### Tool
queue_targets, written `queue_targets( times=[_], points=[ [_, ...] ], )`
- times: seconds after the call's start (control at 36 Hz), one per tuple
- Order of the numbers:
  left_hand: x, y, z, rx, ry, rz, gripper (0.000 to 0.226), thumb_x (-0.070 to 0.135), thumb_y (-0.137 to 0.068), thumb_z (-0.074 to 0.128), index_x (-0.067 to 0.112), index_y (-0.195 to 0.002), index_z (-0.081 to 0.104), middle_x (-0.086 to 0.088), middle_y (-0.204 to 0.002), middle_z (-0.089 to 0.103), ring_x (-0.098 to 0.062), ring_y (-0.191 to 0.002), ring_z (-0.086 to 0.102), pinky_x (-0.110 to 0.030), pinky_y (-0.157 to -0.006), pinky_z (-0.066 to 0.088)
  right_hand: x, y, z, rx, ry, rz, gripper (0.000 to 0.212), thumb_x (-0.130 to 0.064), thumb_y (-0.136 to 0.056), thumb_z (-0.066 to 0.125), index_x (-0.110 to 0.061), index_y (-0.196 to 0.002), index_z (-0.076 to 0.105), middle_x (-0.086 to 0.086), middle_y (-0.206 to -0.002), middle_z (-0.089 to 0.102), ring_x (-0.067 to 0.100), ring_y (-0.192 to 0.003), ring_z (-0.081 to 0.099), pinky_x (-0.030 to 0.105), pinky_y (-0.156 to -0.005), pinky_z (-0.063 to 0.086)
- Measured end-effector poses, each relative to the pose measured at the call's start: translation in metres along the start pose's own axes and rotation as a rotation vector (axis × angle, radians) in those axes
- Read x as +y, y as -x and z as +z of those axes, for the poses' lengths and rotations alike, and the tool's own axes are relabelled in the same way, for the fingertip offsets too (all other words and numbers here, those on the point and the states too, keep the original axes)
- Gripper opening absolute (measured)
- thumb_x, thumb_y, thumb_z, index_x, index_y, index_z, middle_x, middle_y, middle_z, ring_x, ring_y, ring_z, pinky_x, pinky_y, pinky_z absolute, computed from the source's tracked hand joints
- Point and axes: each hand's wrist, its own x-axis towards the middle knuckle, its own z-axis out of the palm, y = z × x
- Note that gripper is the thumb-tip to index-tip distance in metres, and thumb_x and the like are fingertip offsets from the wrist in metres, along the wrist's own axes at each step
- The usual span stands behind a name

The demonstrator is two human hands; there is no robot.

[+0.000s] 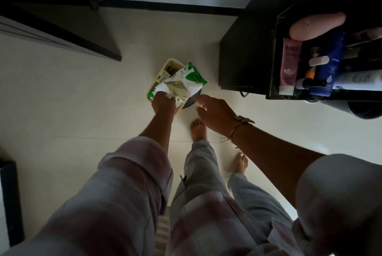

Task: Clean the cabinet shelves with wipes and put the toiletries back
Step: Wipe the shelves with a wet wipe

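Note:
My left hand (163, 103) grips the lower corner of a green and white pack of wipes (182, 82), held above a yellow bin (163, 69) on the floor. My right hand (215, 114) hovers just right of the pack, fingers spread and relaxed, holding nothing. At the upper right a black cabinet (248, 53) stands open, with toiletries on its shelf: a pink tube (289, 63), a blue Nivea bottle (330, 63), a pink rounded bottle (316, 26) and a white bottle (359, 78).
A dark round container (191, 100) sits beside the yellow bin. My bare feet (198, 128) stand on the pale floor. A dark door (62, 26) with a knob is at the upper left. A black skirting line runs along the far wall.

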Motion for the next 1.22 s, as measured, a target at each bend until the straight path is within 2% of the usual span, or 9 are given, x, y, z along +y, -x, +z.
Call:
queue_targets(
  times=[0.22, 0.36, 0.44, 0.58, 0.75, 0.86, 0.94, 1.08, 1.22],
  points=[
    [0.019, 0.067, -0.030, -0.028, -0.066, 0.263, 0.026, 0.019, -0.088, 0.060, 0.002, -0.108, 0.064, -0.011, -0.110, 0.067, -0.026, -0.104, 0.061, -0.025, -0.083, 0.041, -0.025, 0.044, -0.024, 0.059, 0.017, -0.031, 0.039, -0.020, -0.099, 0.044, -0.018, -0.137, 0.050, 0.010, -0.128, 0.062, 0.025, -0.114, 0.059, 0.020, -0.083, 0.040],
    [0.042, 0.125, -0.048, -0.038, 0.006, 0.419, 0.022, 0.014, -0.090, 0.052, 0.000, -0.098, 0.066, -0.013, -0.098, 0.069, -0.027, -0.095, 0.063, -0.033, -0.085, 0.050, -0.037, 0.092, -0.050, 0.105, -0.054, -0.093, 0.033, -0.017, -0.098, 0.047, -0.012, -0.129, 0.056, 0.012, -0.124, 0.063, 0.027, -0.111, 0.061, 0.035, -0.093, 0.051],
    [0.054, 0.154, -0.051, -0.060, -0.019, 0.466, 0.029, 0.028, -0.094, 0.052, 0.003, -0.098, 0.066, -0.006, -0.092, 0.069, -0.021, -0.090, 0.065, -0.015, -0.073, 0.042, -0.032, 0.122, -0.069, 0.151, -0.093, -0.128, 0.025, -0.011, -0.097, 0.048, -0.005, -0.117, 0.063, 0.014, -0.116, 0.066, 0.029, -0.107, 0.062, 0.039, -0.094, 0.049],
    [0.100, 0.219, -0.052, -0.126, -0.031, 0.669, 0.017, 0.020, -0.095, 0.054, 0.012, -0.081, 0.059, 0.003, -0.071, 0.062, 0.000, -0.063, 0.055, -0.014, -0.059, 0.037, 0.002, 0.161, -0.103, 0.348, -0.208, -0.035, 0.019, -0.019, -0.096, 0.053, -0.014, -0.103, 0.070, 0.004, -0.106, 0.071, 0.020, -0.100, 0.063, 0.018, -0.080, 0.040],
    [0.153, 0.273, -0.026, -0.123, -0.099, 1.033, 0.016, 0.020, -0.096, 0.053, 0.013, -0.097, 0.068, -0.004, -0.088, 0.072, -0.018, -0.080, 0.066, -0.030, -0.075, 0.051, 0.060, 0.192, -0.141, 0.622, -0.380, 0.160, 0.011, -0.029, -0.087, 0.067, -0.022, -0.080, 0.063, -0.002, -0.086, 0.070, 0.018, -0.085, 0.065, 0.023, -0.071, 0.041],
    [0.193, 0.302, -0.005, -0.137, -0.093, 1.154, 0.019, 0.013, -0.094, 0.058, 0.013, -0.109, 0.068, -0.003, -0.103, 0.071, -0.014, -0.091, 0.067, -0.016, -0.079, 0.047, 0.090, 0.202, -0.169, 0.849, -0.469, 0.244, 0.028, -0.029, -0.081, 0.073, -0.014, -0.095, 0.055, 0.001, -0.093, 0.060, 0.018, -0.080, 0.055, 0.022, -0.058, 0.036],
    [0.221, 0.312, 0.012, -0.161, -0.170, 1.154, 0.022, 0.011, -0.092, 0.056, 0.015, -0.112, 0.066, -0.003, -0.107, 0.070, -0.014, -0.097, 0.065, -0.016, -0.081, 0.046, 0.103, 0.196, -0.193, 0.927, -0.473, 0.222, 0.045, -0.029, -0.077, 0.077, -0.012, -0.109, 0.051, 0.007, -0.110, 0.054, 0.019, -0.085, 0.055, 0.026, -0.065, 0.045],
    [0.263, 0.324, 0.034, -0.161, -0.228, 1.165, 0.028, 0.008, -0.094, 0.052, 0.012, -0.119, 0.063, -0.006, -0.126, 0.061, -0.016, -0.116, 0.057, -0.022, -0.095, 0.045, 0.111, 0.183, -0.226, 0.916, -0.344, 0.103, 0.056, -0.032, -0.078, 0.077, -0.020, -0.125, 0.050, 0.008, -0.122, 0.047, 0.028, -0.096, 0.062, 0.035, -0.077, 0.056],
    [0.287, 0.318, 0.057, -0.169, -0.288, 1.105, 0.029, 0.012, -0.096, 0.049, 0.020, -0.122, 0.061, -0.004, -0.114, 0.063, -0.015, -0.102, 0.063, -0.027, -0.087, 0.052, 0.124, 0.172, -0.249, 0.754, -0.168, 0.016, 0.039, -0.032, -0.088, 0.067, -0.022, -0.125, 0.058, 0.003, -0.128, 0.050, 0.023, -0.109, 0.061, 0.030, -0.089, 0.051]
  ],
)
